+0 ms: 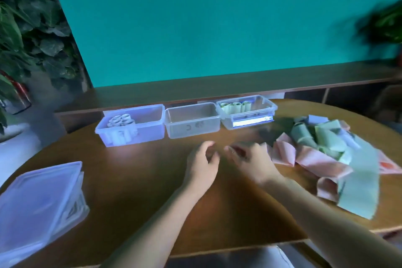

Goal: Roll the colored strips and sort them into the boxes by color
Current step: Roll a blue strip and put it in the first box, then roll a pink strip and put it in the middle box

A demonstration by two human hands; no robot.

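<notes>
Three clear boxes stand in a row at the table's far side. The left box (pixel 152 124) holds several white rolls (pixel 120 121). The middle box (pixel 192 123) has nothing in it. The right box (pixel 261 113) holds several green rolls (pixel 236 106). A loose heap of pink strips (pixel 315 159), green strips (pixel 330 137) and a few white ones lies at the right. My left hand (pixel 203 163) and my right hand (pixel 250 159) hover over the table's middle, fingers loosely curled, a small gap between them. Motion blur hides whether either holds anything. The right hand's far side is close to a pink strip.
A stack of clear lids (pixel 37 202) lies at the near left edge of the round wooden table (pixel 141 180). A wooden ledge (pixel 217 85) and a teal wall run behind the boxes. Plants stand at far left and far right.
</notes>
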